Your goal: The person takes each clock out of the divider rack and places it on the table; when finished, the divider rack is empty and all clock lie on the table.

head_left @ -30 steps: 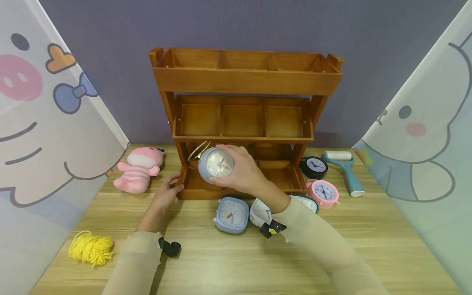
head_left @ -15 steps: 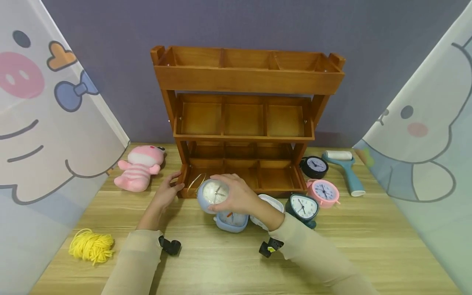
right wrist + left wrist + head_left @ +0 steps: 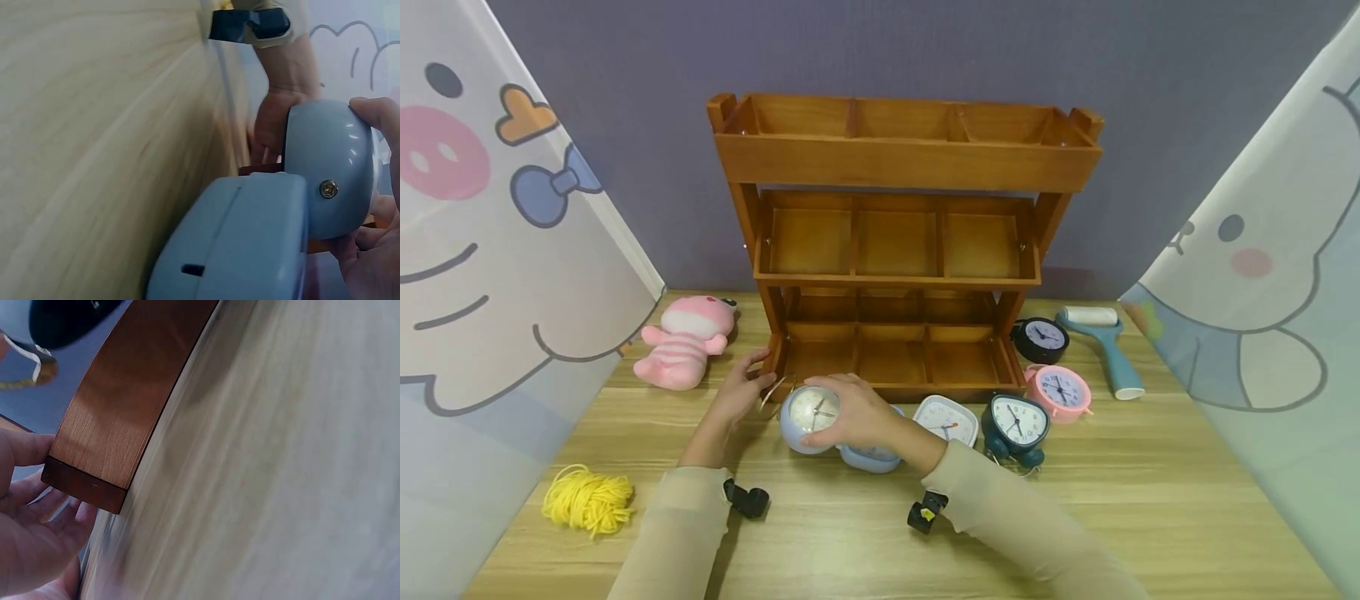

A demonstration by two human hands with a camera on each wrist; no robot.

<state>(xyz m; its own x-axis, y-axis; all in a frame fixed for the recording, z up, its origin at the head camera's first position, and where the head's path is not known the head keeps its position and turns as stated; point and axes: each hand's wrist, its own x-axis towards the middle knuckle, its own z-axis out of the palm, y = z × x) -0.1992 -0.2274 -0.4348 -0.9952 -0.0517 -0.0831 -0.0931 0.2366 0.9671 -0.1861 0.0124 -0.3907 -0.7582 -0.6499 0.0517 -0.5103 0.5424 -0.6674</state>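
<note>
In the head view my right hand point(image 3: 863, 417) grips a round light-blue alarm clock point(image 3: 812, 417) by its sides, its thin metal handle pointing to the left. The right wrist view shows the clock's smooth shell point(image 3: 328, 169) between thumb and fingers, right against a squarish blue alarm clock point(image 3: 237, 244). My hand partly covers that squarish clock point(image 3: 871, 460) in the head view. My left hand point(image 3: 741, 396) holds the front left corner of a brown wooden three-tier shelf point(image 3: 902, 162); its thumb and fingers lie on either side of the shelf's end point(image 3: 119, 419).
To the right of my right hand stand a white clock point(image 3: 946, 417), a dark teal clock point(image 3: 1017, 425), a pink clock point(image 3: 1060, 392) and a black clock point(image 3: 1041, 339). A lint roller point(image 3: 1105, 350) lies beyond. At left are a pink plush toy point(image 3: 685, 342) and yellow yarn point(image 3: 589, 500).
My right hand has brought the round clock down from in front of the shelf and leftward, to just before its lower front edge. The left hand stays on the shelf corner.
</note>
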